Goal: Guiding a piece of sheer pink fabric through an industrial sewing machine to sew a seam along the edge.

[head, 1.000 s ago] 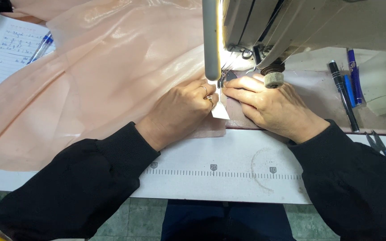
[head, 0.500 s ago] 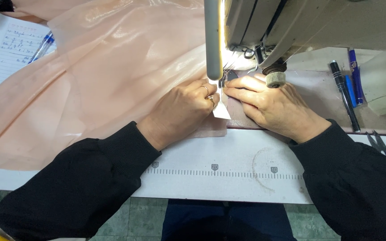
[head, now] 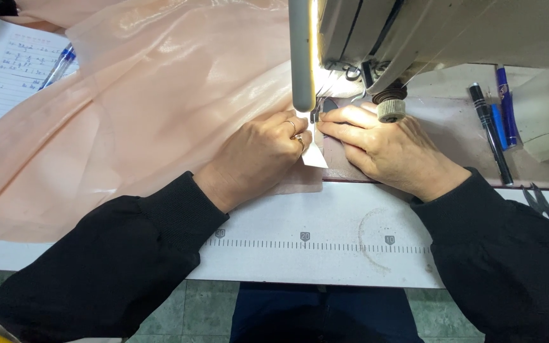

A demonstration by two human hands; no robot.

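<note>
A sheer peach fabric (head: 128, 121) spreads over the left half of the white sewing table (head: 325, 228) and runs under the sewing machine (head: 427, 32). My left hand (head: 258, 155) presses flat on the fabric's edge just left of the needle area, a ring on one finger. My right hand (head: 389, 149) lies fingers-down on the right side of the seam, fingertips at the presser foot (head: 316, 114). A small white label piece (head: 316, 155) sits between the two hands. The needle itself is hidden by the lit lamp bar (head: 302, 57).
A lined notebook (head: 1, 89) with a blue pen (head: 58, 63) lies at the far left. Black and blue pens (head: 494, 121) rest right of the machine. Small snips (head: 541, 203) lie at the right edge. A printed ruler scale (head: 312, 242) runs along the table front.
Both hands stay pressed at the presser foot; my left fingers have crept slightly toward the needle. The fabric has barely shifted.
</note>
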